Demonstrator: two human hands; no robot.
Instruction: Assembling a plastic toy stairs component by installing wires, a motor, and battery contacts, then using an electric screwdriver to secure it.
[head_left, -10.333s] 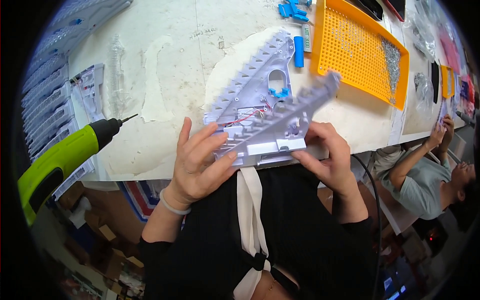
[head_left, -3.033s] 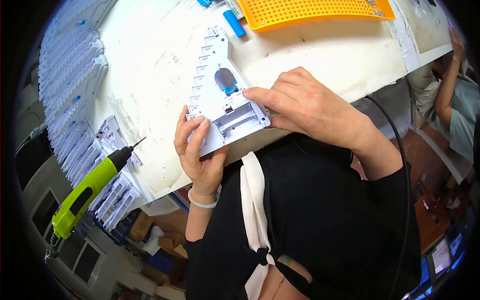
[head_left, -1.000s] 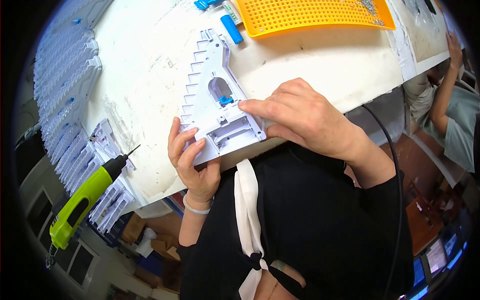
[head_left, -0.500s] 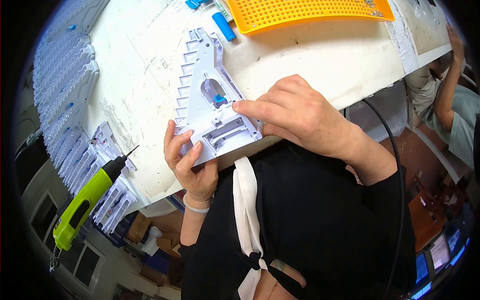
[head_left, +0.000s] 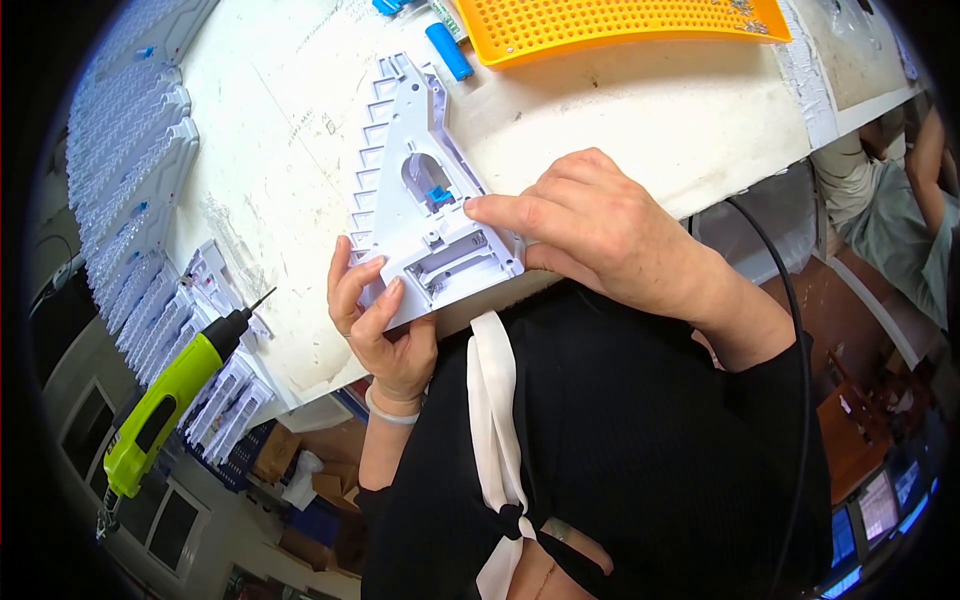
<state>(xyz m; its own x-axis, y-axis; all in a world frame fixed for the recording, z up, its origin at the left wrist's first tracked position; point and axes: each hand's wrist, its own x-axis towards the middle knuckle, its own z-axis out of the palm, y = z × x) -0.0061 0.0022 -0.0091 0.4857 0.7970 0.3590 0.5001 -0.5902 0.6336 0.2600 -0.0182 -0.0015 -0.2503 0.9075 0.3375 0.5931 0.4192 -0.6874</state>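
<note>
A white triangular plastic housing [head_left: 405,210] with a stepped left edge lies tilted at the table's near edge. It has an arched opening with a small blue part [head_left: 438,196] inside, and a battery compartment [head_left: 455,262] with metal springs near its lower end. My left hand [head_left: 385,325] grips the housing's lower left corner, fingers on top and thumb below. On the right side my right hand [head_left: 590,225] holds the edge, its index fingertip pressed on the surface beside the blue part and its thumb at the lower right corner.
A green electric screwdriver [head_left: 165,400] hangs at the left. Stacked white housings [head_left: 135,150] line the table's left side. At the back are a yellow perforated tray [head_left: 620,30] with small metal pieces and a blue cylindrical battery [head_left: 448,52]. Another person [head_left: 900,210] sits at the far right.
Both my hands and the housing stay almost still. The green screwdriver has swung very slightly. At the far right, the other person's arm has lowered.
</note>
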